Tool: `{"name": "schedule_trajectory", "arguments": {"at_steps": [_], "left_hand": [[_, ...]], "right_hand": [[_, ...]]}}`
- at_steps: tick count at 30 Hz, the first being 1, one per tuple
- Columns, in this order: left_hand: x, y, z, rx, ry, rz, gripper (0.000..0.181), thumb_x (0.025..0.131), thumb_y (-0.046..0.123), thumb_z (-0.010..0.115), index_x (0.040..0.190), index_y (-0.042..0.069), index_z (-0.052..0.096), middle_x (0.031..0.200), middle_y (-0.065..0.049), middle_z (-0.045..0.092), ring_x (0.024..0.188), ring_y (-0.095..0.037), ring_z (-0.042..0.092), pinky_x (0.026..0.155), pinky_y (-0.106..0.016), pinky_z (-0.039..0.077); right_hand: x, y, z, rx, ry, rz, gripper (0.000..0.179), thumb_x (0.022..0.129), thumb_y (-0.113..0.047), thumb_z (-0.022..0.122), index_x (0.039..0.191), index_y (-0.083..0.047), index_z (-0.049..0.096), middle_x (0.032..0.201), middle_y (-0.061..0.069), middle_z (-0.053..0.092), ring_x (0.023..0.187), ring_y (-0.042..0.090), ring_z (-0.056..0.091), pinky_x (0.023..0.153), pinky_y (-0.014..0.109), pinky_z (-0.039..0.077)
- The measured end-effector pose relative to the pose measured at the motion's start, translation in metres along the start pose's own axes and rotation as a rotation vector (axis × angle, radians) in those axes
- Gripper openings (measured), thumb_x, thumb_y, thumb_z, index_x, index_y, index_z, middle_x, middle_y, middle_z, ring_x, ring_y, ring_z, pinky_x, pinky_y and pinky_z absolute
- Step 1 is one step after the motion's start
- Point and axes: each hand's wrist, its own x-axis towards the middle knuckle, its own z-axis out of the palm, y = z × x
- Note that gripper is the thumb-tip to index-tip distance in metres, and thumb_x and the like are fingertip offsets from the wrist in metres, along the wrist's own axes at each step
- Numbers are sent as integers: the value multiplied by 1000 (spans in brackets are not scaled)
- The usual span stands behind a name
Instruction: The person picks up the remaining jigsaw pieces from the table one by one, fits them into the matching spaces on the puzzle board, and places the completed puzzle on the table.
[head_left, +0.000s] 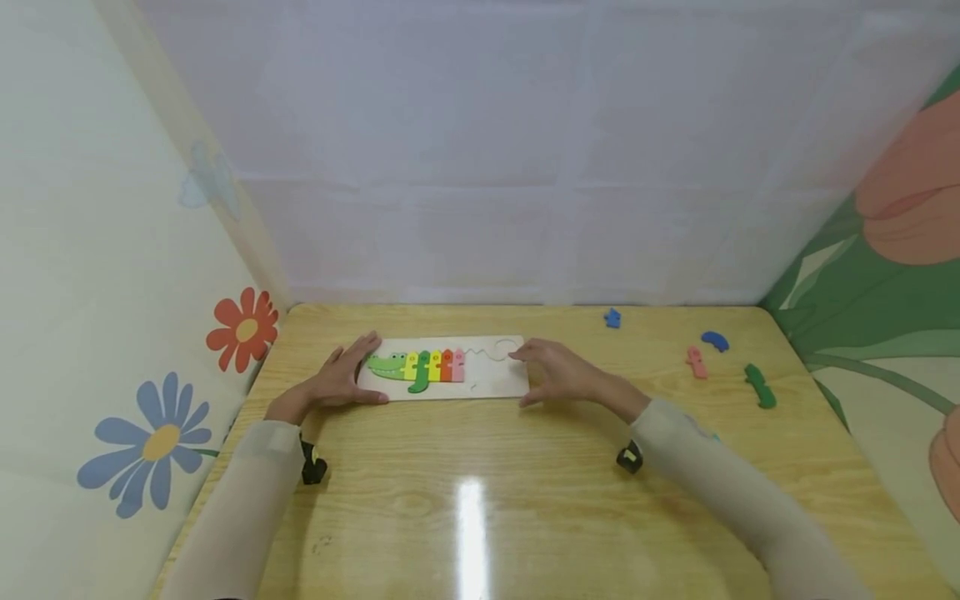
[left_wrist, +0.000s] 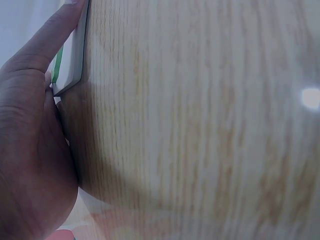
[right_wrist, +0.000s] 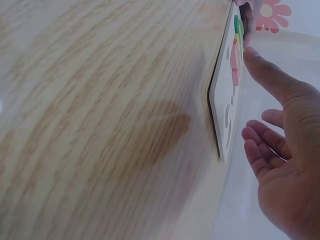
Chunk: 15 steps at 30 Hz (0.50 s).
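A white crocodile puzzle board (head_left: pixel 491 382) lies on the table, its long side running left to right. Set in its left part are a green crocodile head (head_left: pixel 387 365) and a row of yellow, green, orange-red and pink body pieces; the right part shows bare outlines. My left hand (head_left: pixel 341 377) grips the board's left end, thumb along the near edge and fingers at the far corner. Around the right end curves my right hand (head_left: pixel 558 372), fingers loosely bent; in the right wrist view this hand (right_wrist: pixel 295 145) appears slightly apart from the board.
Loose pieces lie to the right: a small blue one (head_left: pixel 612 318), a curved blue one (head_left: pixel 715 341), a pink one (head_left: pixel 697 362) and a green one (head_left: pixel 761 386). A teal bit (head_left: pixel 716 437) peeks out by the right sleeve. Walls border the table (head_left: pixel 390 500) at back and sides.
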Motion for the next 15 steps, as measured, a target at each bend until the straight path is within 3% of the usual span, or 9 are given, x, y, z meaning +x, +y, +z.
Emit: {"name": "schedule_trajectory", "arguments": {"at_steps": [8,15], "left_hand": [[1,1,-2,18,-18,-28,121,84,50,87,168,-3,16,176,-26,7,162,-47,0,124,-70,-6],[1,-1,0,28,-15,-22,121,84,52,86,168,-2,16,176,-26,7,162,-47,1,124,-70,-5]], "right_hand": [[-17,4,-6,-10,36,-55,87,78,-38,95,145,5,59,140,25,63,129,41,61,112,57,47],[-35,11,-15,-48,44,-40,88,77,-37,95,144,6,59,139,25,64,129,42,61,112,57,47]]}}
